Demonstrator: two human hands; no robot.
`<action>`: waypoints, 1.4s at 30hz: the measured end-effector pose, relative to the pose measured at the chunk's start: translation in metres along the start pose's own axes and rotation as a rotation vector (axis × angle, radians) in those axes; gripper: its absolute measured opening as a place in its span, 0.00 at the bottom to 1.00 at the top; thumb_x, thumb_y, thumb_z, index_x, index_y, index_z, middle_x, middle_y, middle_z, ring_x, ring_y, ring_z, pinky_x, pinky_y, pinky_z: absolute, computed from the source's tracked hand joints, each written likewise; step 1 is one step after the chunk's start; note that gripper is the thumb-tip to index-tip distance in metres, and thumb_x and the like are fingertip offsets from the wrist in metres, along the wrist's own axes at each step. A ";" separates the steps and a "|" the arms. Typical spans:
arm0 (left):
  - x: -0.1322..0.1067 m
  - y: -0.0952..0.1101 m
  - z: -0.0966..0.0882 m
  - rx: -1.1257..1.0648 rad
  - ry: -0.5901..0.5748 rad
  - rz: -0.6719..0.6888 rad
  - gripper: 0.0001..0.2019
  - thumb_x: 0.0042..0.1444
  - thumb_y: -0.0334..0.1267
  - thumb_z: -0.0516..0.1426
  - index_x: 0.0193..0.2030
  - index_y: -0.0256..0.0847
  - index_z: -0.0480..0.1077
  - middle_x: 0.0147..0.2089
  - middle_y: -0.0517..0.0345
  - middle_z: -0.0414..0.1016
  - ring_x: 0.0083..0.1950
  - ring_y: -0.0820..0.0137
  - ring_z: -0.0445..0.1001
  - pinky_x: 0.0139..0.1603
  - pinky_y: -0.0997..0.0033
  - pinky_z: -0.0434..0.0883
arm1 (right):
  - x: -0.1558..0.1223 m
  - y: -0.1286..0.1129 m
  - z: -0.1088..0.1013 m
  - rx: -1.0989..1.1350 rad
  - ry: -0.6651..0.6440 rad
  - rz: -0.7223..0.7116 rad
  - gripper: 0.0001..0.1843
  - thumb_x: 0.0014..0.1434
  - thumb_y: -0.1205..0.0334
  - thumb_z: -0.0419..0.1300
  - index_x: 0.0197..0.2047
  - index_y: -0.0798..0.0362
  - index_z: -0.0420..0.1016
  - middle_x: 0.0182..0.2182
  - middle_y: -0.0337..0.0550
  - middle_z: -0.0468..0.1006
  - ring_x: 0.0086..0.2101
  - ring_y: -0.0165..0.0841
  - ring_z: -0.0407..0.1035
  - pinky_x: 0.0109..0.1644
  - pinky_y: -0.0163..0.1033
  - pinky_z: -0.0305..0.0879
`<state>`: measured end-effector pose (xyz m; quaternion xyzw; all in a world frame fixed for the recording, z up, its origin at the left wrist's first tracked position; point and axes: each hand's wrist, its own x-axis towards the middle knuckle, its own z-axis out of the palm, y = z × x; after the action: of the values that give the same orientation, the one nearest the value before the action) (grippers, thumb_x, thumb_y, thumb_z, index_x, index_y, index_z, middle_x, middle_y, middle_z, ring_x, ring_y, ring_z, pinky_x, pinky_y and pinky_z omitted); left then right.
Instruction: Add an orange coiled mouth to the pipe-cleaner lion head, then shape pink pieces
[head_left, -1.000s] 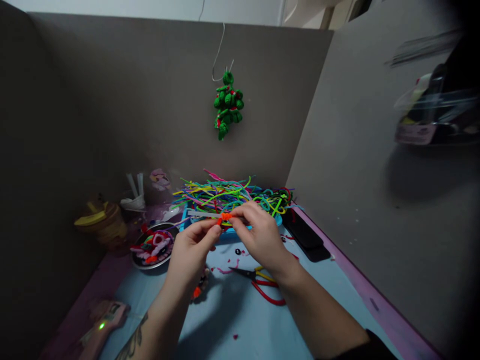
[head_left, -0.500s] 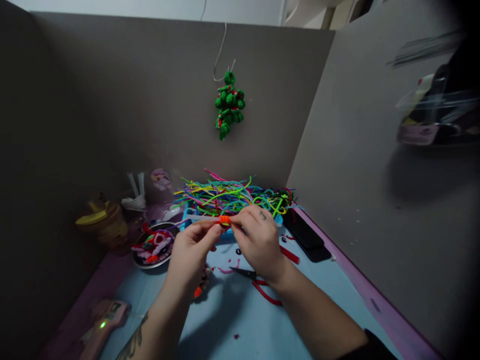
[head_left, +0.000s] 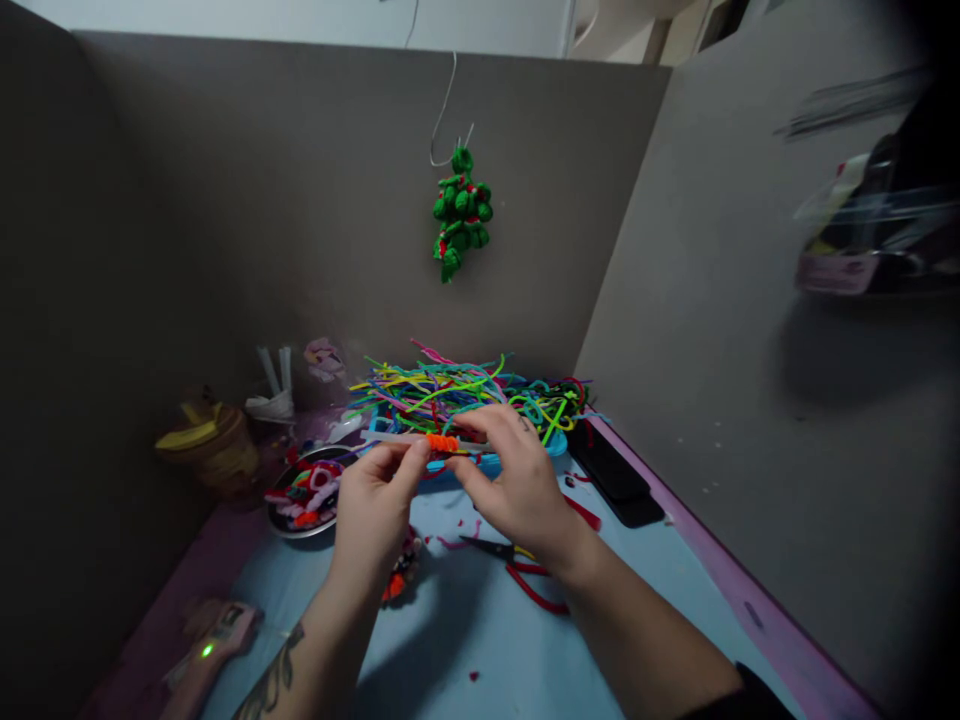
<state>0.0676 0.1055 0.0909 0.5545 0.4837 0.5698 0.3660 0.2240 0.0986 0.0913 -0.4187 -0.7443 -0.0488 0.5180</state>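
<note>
My left hand (head_left: 382, 490) pinches a whitish translucent stick (head_left: 384, 437) between thumb and fingers, held level above the table. Around the stick is wound an orange fuzzy pipe cleaner (head_left: 444, 443), its coil showing just right of my left thumb. My right hand (head_left: 514, 480) is open at the stick's right end, thumb below and fingers above, apart from the coil. Under my right wrist lie red-handled scissors (head_left: 536, 590), partly hidden. Behind both hands, a blue tray (head_left: 559, 443) is heaped with colourful pipe cleaners (head_left: 450, 385).
At left stand a metal bowl (head_left: 300, 532) of fuzzy pieces, a lidded cup (head_left: 217, 450) and a pink device (head_left: 210, 650) with a green light. A black phone-like slab (head_left: 619, 480) lies at right. A green ornament (head_left: 461, 215) hangs on the grey partition (head_left: 300, 180).
My right fingers have let go of the orange coil and spread apart. More of the coil shows now. The left hand keeps its pinch, shifted slightly left.
</note>
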 end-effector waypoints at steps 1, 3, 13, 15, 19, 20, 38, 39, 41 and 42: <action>0.000 0.000 0.000 0.016 -0.004 0.030 0.13 0.52 0.46 0.62 0.31 0.37 0.78 0.29 0.56 0.79 0.29 0.71 0.72 0.29 0.74 0.67 | 0.001 0.002 -0.003 0.040 -0.028 0.024 0.13 0.61 0.64 0.60 0.50 0.54 0.72 0.45 0.49 0.78 0.47 0.40 0.70 0.51 0.46 0.64; 0.000 -0.002 -0.001 0.043 -0.026 0.099 0.11 0.54 0.44 0.61 0.30 0.38 0.79 0.32 0.54 0.81 0.32 0.69 0.75 0.33 0.73 0.70 | 0.004 0.005 -0.008 0.112 -0.097 0.060 0.12 0.63 0.64 0.57 0.50 0.54 0.72 0.45 0.50 0.78 0.46 0.39 0.71 0.50 0.46 0.65; -0.001 -0.006 -0.001 0.133 -0.127 0.273 0.08 0.56 0.42 0.61 0.31 0.41 0.78 0.36 0.54 0.82 0.37 0.67 0.78 0.36 0.72 0.72 | 0.011 0.007 -0.015 0.317 -0.369 0.223 0.11 0.64 0.67 0.55 0.30 0.55 0.73 0.28 0.39 0.74 0.31 0.29 0.68 0.34 0.33 0.60; -0.001 -0.005 -0.001 0.157 -0.155 0.253 0.08 0.56 0.42 0.60 0.34 0.41 0.79 0.37 0.54 0.82 0.38 0.66 0.78 0.37 0.71 0.72 | 0.011 0.008 -0.016 0.298 -0.343 0.235 0.11 0.64 0.68 0.55 0.30 0.55 0.72 0.28 0.39 0.74 0.31 0.29 0.68 0.34 0.33 0.59; 0.000 -0.004 -0.004 0.197 -0.169 0.212 0.09 0.57 0.41 0.60 0.38 0.42 0.80 0.38 0.55 0.83 0.39 0.66 0.78 0.40 0.70 0.72 | 0.011 0.010 -0.016 0.257 -0.256 0.234 0.10 0.64 0.67 0.55 0.30 0.54 0.72 0.27 0.39 0.73 0.31 0.30 0.68 0.35 0.34 0.59; 0.000 -0.005 -0.005 0.192 -0.168 0.201 0.09 0.56 0.42 0.60 0.37 0.42 0.80 0.38 0.55 0.83 0.39 0.66 0.77 0.40 0.70 0.71 | 0.011 0.011 -0.016 0.249 -0.237 0.232 0.10 0.64 0.67 0.55 0.30 0.54 0.72 0.28 0.39 0.73 0.31 0.30 0.68 0.35 0.34 0.59; 0.000 -0.005 -0.001 -0.346 -0.274 -0.214 0.16 0.46 0.43 0.68 0.42 0.38 0.81 0.28 0.57 0.77 0.25 0.76 0.69 0.24 0.78 0.65 | 0.005 0.008 -0.007 0.064 -0.074 0.134 0.06 0.63 0.67 0.55 0.34 0.52 0.71 0.31 0.42 0.75 0.35 0.34 0.68 0.40 0.38 0.61; 0.000 -0.005 -0.001 -0.332 -0.264 -0.207 0.16 0.46 0.43 0.68 0.41 0.38 0.81 0.28 0.56 0.77 0.25 0.75 0.69 0.24 0.78 0.66 | 0.005 0.008 -0.006 0.060 -0.065 0.132 0.06 0.63 0.67 0.55 0.34 0.52 0.71 0.31 0.42 0.75 0.35 0.34 0.68 0.40 0.38 0.62; -0.001 -0.004 0.001 -0.305 -0.250 -0.197 0.16 0.46 0.43 0.67 0.40 0.37 0.81 0.28 0.55 0.78 0.26 0.75 0.69 0.24 0.77 0.66 | 0.004 0.006 -0.005 0.057 -0.053 0.131 0.05 0.63 0.67 0.56 0.34 0.52 0.71 0.31 0.42 0.75 0.35 0.34 0.68 0.40 0.38 0.62; -0.002 -0.004 0.001 -0.298 -0.246 -0.195 0.16 0.46 0.43 0.67 0.40 0.37 0.81 0.28 0.55 0.78 0.26 0.74 0.69 0.24 0.76 0.66 | 0.004 0.006 -0.005 0.055 -0.047 0.132 0.05 0.63 0.67 0.56 0.34 0.52 0.70 0.32 0.43 0.75 0.35 0.34 0.68 0.40 0.38 0.62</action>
<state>0.0683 0.1048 0.0867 0.5100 0.3972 0.5250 0.5537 0.2311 0.1022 0.0944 -0.4533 -0.7282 0.0160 0.5138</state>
